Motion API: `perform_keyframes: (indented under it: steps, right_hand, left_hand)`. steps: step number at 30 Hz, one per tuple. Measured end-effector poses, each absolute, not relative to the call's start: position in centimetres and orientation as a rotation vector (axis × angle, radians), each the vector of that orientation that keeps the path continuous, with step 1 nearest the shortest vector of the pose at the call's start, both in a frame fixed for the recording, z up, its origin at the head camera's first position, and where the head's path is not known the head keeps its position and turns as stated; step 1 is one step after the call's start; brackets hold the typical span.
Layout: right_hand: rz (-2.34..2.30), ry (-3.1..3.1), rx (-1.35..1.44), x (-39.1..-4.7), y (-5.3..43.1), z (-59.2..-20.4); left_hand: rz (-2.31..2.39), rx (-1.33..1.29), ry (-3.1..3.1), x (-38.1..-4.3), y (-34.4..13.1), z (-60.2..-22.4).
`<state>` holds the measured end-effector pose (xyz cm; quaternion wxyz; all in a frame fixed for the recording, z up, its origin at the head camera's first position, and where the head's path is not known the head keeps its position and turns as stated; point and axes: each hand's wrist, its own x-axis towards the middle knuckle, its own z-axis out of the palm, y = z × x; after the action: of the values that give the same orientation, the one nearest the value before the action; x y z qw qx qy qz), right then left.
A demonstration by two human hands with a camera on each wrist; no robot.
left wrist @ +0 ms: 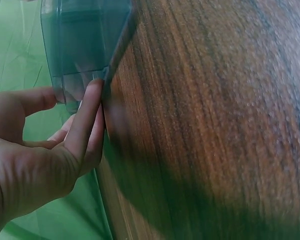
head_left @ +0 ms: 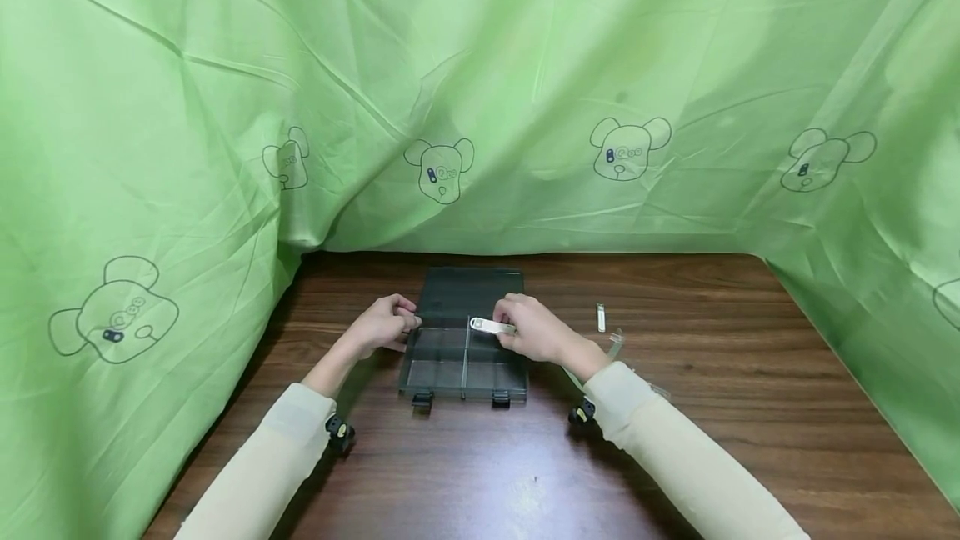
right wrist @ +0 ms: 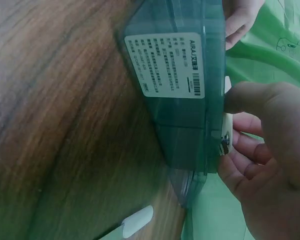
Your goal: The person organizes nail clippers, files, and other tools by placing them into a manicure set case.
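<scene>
Head view looks forward and down; wrist views, close in, share one compartment box (head_left: 437, 372) from opposite sides.

I see creased green sheeting (head_left: 525, 48), printed with animal heads (head_left: 622, 163), left, far and right of a brown tabletop (head_left: 765, 407); light (head_left: 528, 494) gleams near.
</scene>
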<state>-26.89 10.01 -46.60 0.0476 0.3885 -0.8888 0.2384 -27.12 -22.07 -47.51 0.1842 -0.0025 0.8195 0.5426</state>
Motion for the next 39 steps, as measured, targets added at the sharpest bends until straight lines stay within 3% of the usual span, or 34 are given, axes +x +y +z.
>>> perform_keyframes:
  steps: [7, 24, 39]
  right_hand:
    - [0.812, -2.677, 1.082, -27.2, 12.4, -46.4]
    - [0.744, -2.82, 0.542, -28.6, 25.7, -49.1]
    - [0.632, -2.899, 0.416, -28.8, 24.6, -50.1]
  left_hand:
    - [1.538, -0.014, 2.287, -27.2, -22.3, -47.6]
    - [1.558, -0.037, 2.285, -27.0, -22.2, -47.7]
    - [1.611, -0.034, 2.265, -26.3, -22.7, -48.0]
